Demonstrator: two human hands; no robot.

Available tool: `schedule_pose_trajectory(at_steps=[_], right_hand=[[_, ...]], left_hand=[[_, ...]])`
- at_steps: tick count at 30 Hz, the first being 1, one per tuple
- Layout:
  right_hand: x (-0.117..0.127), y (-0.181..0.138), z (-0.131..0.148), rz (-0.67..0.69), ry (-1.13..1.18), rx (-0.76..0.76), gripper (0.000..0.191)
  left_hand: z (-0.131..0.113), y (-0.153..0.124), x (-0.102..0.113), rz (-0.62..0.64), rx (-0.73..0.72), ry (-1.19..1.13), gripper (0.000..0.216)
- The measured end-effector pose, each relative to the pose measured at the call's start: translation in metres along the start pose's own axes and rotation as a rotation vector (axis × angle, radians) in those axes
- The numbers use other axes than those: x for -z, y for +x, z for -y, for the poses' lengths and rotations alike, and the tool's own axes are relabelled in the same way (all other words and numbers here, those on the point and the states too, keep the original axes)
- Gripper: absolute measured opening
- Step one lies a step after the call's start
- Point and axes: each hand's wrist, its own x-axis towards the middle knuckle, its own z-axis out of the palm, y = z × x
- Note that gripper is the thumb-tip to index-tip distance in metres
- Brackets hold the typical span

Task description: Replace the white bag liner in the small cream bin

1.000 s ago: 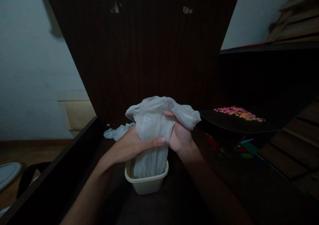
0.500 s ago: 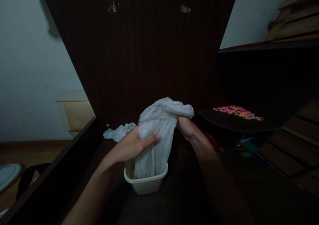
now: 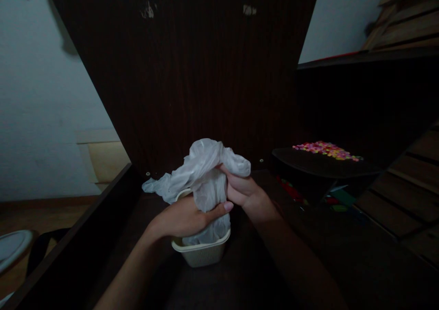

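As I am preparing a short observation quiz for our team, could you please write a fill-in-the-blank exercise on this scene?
1. The left hand and right hand both touch a plastic bag whose colour is ____.
2. The bag's lower end is ____ the small cream basket.
3. The multicoloured small pieces lie on a dark shelf to the picture's ____ of the basket.
4. The thumb across the bag's front belongs to the ____ hand.

Missing words: white; inside; right; left.

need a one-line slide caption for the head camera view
Left hand grasps a crumpled white plastic bag, right hand against it, the bag's lower end inside a cream plastic basket.
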Motion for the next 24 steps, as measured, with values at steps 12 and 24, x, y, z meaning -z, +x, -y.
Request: schedule_pose_trajectory(at_steps=[12, 24], right_hand=[[0.075, 0.018, 0.048, -0.604, 0.036, 0.171, 0.015], [0.031, -0.04, 0.086, -0.24, -0.868, 0.658, 0.026]], left_hand=[[0.004, 0.0, 0.014, 0.186, -0.07, -0.145, 0.024], [0.007, 0.005, 0.004, -0.129, -0.251, 0.108, 0.008]])
